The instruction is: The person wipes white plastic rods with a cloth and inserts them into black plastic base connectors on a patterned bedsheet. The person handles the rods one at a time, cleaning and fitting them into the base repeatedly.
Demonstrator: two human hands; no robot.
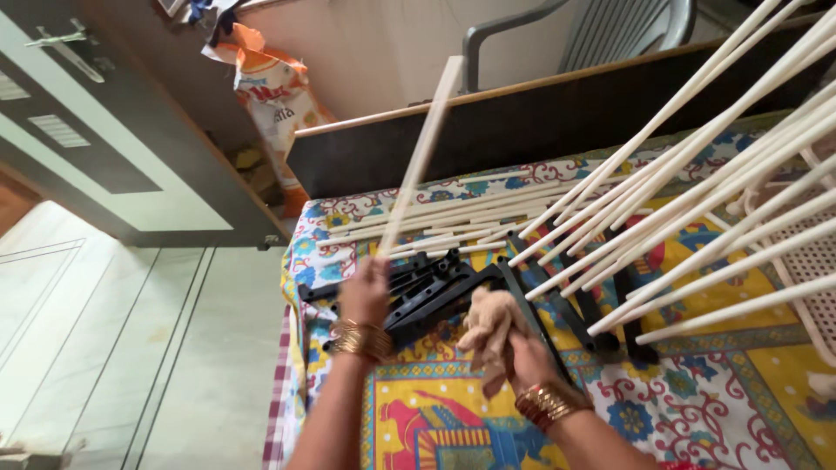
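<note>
Here, in the head view, we list what lies before us.

Edges and room: the bed [766, 383], covered in a bright patterned cloth, ends at its left edge just beside our left forearm; beyond that edge the pale tiled floor [131, 348] lies open. A dark headboard [540, 122] closes the far side. From the upper right a rack of pale rods [697, 165] slants down over the bed, its tips ending close above the black plastic brackets [444, 292], so the space to the right of our hands is crowded, while the left is free.

Left hand [366, 292]: closed in a fist around the lower end of one pale stick [420, 157], which rises tilted up and to the right, blurred along its length. The stick is slim, straight, cream-coloured and plain.

Right hand [522, 352]: fingers pressed together on a crumpled beige cloth [489, 322], held just above the brackets, near the stick's lower end but apart from it.

Further items: a row of loose pale sticks [453, 222] lying flat across the bed behind the brackets; an orange and white printed bag [279, 96] leaning by the wall; gold bangles on both wrists.
</note>
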